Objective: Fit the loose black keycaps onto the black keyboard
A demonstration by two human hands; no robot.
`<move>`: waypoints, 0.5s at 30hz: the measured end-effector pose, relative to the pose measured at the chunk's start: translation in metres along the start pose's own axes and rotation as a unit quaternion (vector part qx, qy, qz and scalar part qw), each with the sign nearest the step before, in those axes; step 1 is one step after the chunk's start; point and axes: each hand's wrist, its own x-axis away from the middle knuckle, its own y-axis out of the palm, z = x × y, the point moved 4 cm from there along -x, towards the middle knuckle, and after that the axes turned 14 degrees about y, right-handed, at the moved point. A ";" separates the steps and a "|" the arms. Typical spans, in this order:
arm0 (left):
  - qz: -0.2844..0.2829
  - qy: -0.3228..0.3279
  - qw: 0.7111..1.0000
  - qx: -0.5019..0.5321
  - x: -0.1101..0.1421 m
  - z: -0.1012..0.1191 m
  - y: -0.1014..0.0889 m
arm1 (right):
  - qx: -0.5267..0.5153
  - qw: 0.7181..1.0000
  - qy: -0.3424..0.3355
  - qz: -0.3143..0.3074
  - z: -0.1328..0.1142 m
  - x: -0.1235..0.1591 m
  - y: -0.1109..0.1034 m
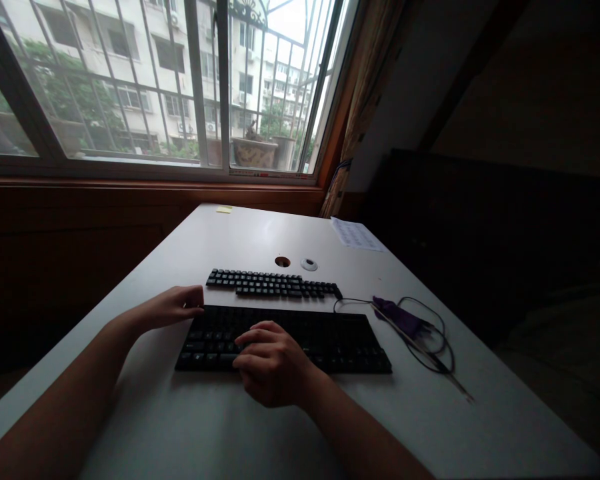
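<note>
A black keyboard (350,340) lies on the white table in front of me. Its upper rows look dark and bare, while keycaps show in the lower rows and at the right. At its far left corner, my left hand (183,303) is closed with curled fingers against the edge. My right hand (275,363) is over the left-middle keys, its fingers bent and drawn together; whatever is between the fingertips is hidden. Just behind the keyboard, loose black keycaps (270,285) are laid out in rows.
On the right lie a coiled black cable (445,340), a purple cloth-like item (400,317) and a thin stick (450,377). Farther back are a table hole (283,262), a round white cover (309,265), a printed sheet (356,235) and a yellow note (224,209).
</note>
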 end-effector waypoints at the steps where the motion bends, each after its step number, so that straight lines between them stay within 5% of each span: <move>1: 0.002 0.004 1.000 -0.007 0.000 0.001 -0.001 | -0.002 1.000 0.000 -0.001 0.000 0.000 0.000; 6: 0.019 0.036 0.997 -0.060 -0.004 0.013 -0.003 | -0.001 1.000 0.017 -0.007 0.005 0.001 0.002; 12: 0.148 0.111 0.964 -0.191 -0.023 0.035 0.007 | 0.000 1.000 0.010 -0.016 0.004 0.001 0.002; 15: 0.166 0.122 0.946 -0.250 -0.033 0.044 0.020 | 0.005 1.000 0.004 -0.013 0.002 0.000 0.000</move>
